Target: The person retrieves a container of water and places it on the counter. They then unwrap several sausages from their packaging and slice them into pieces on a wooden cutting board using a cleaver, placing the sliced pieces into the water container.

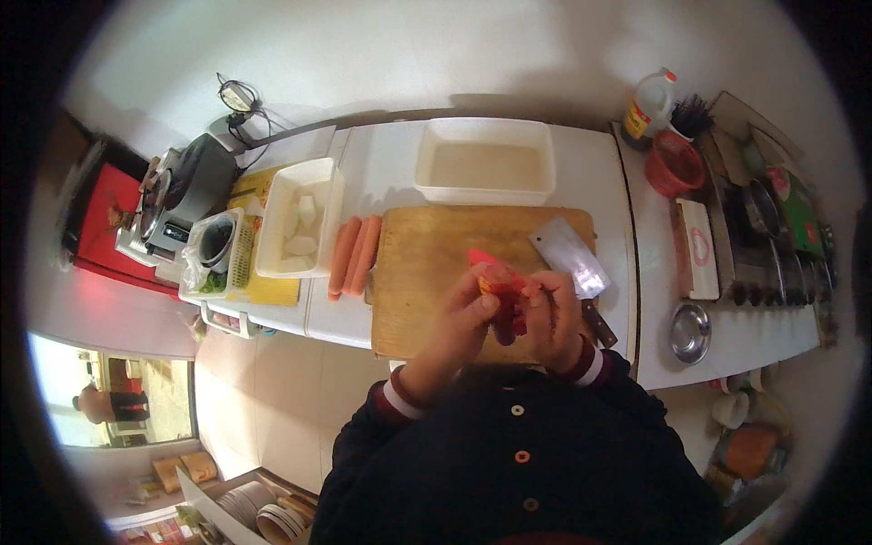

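Observation:
Both hands are over a wooden cutting board (419, 293), close to my body. My left hand (470, 310) grips a crumpled red wrapper (507, 289) with some yellow on it. My right hand (553, 317) pinches the wrapper's other side; what it encloses is hard to make out. A cleaver (572, 255) rests on the board's right side, its dark handle (599, 323) pointing toward me past my right hand. Three pinkish sausages (355, 255) lie side by side against the board's left edge.
Behind the board stands a white plastic bin (486, 194). Left of the sausages, another bin (269, 231) holds several pale, peeled pieces (301, 245). At right are a metal bowl (690, 334), a red plastic container (674, 167), a jug (650, 109) and a stove (742, 238). A person (102, 403) stands beyond the doorway.

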`<act>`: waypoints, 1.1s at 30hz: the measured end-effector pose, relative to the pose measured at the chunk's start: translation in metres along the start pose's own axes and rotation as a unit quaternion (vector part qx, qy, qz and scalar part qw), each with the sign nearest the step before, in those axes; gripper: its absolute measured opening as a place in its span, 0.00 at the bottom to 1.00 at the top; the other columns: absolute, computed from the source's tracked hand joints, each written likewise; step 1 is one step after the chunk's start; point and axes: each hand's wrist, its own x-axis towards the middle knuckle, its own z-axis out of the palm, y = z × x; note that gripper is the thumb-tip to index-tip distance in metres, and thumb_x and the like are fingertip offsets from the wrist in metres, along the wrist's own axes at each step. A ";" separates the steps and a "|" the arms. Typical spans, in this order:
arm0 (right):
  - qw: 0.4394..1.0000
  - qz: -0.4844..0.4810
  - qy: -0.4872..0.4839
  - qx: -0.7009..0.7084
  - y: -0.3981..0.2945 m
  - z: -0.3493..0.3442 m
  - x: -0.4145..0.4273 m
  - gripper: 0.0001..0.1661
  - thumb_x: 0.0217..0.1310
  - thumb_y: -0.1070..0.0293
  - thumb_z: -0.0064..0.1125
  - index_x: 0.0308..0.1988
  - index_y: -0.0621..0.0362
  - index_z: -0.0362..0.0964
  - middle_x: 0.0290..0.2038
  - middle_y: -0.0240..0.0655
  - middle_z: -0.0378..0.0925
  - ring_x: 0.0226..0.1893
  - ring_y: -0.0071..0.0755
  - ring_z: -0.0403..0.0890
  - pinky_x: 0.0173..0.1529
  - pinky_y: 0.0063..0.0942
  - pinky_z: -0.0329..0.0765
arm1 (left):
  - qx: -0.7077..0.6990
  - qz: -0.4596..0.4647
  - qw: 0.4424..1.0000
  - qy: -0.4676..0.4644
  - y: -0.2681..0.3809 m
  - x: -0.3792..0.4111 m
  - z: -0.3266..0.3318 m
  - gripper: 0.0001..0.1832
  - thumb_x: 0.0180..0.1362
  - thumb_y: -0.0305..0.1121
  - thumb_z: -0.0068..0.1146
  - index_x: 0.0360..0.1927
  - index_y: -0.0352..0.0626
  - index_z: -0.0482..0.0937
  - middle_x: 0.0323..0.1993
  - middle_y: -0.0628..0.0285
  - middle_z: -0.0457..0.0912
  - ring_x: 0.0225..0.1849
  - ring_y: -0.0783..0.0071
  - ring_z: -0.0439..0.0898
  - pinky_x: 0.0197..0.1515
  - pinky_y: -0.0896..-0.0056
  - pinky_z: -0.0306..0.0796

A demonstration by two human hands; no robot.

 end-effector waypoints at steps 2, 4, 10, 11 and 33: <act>0.994 0.082 0.042 0.051 0.002 -0.004 -0.004 0.04 0.64 0.76 0.46 0.40 0.61 0.67 0.34 0.39 0.71 0.30 0.30 0.72 0.35 0.26 0.71 | -0.042 0.085 0.993 0.065 0.004 0.005 0.005 0.20 0.63 0.46 0.53 0.54 0.50 0.68 0.44 0.68 0.73 0.44 0.74 0.74 0.45 0.64 0.71; 0.992 0.040 0.116 -0.019 0.017 -0.010 -0.003 0.08 0.67 0.69 0.43 0.35 0.60 0.67 0.30 0.35 0.71 0.29 0.25 0.70 0.35 0.25 0.70 | -0.084 0.153 0.977 0.124 0.014 0.010 0.001 0.20 0.63 0.49 0.51 0.53 0.50 0.69 0.43 0.67 0.73 0.44 0.74 0.74 0.45 0.64 0.70; 0.790 0.254 0.219 0.513 0.028 -0.071 0.007 0.11 0.64 0.63 0.38 0.29 0.52 0.65 0.27 0.32 0.71 0.26 0.26 0.70 0.34 0.25 0.70 | -0.172 0.283 0.933 0.141 0.062 -0.001 -0.081 0.21 0.64 0.52 0.48 0.53 0.52 0.69 0.39 0.66 0.72 0.42 0.73 0.71 0.43 0.67 0.68; 0.750 0.259 0.175 0.583 0.042 -0.080 0.001 0.11 0.64 0.63 0.39 0.29 0.52 0.64 0.27 0.32 0.71 0.26 0.26 0.70 0.33 0.25 0.69 | -0.175 0.284 0.931 0.145 0.064 -0.001 -0.088 0.21 0.64 0.52 0.49 0.53 0.52 0.69 0.38 0.67 0.71 0.40 0.73 0.71 0.42 0.67 0.68; 0.994 0.068 -0.078 -0.030 -0.027 0.014 0.060 0.10 0.58 0.69 0.59 0.40 0.61 0.77 0.29 0.45 0.79 0.26 0.39 0.81 0.30 0.27 0.75 | -0.018 0.097 0.988 0.118 0.021 0.010 -0.009 0.22 0.64 0.42 0.50 0.59 0.46 0.64 0.51 0.59 0.72 0.52 0.64 0.73 0.51 0.58 0.72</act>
